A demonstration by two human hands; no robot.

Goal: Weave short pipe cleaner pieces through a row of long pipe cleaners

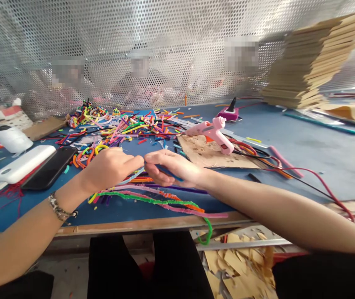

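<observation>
My left hand (110, 169) is closed, with its fingertips meeting those of my right hand above the blue table. What it pinches is too small to make out; a light blue strand (130, 176) hangs just below it. Fingers curled, my right hand (171, 166) holds a dark blue stick-like piece (168, 171) that runs across its palm. Beneath both hands lie long fuzzy stems: a green stem (146, 201) whose end droops over the table's front edge, a pink stem (216, 215) and orange ones.
A pink glue gun (219, 135) rests on stained cardboard (192, 150), with cables at its right. Cut colourful pieces (133, 124) pile up behind my hands. At the left are a black phone (50, 169) and white power bank (24, 164). Stacked brown sheets (317, 62) stand back right.
</observation>
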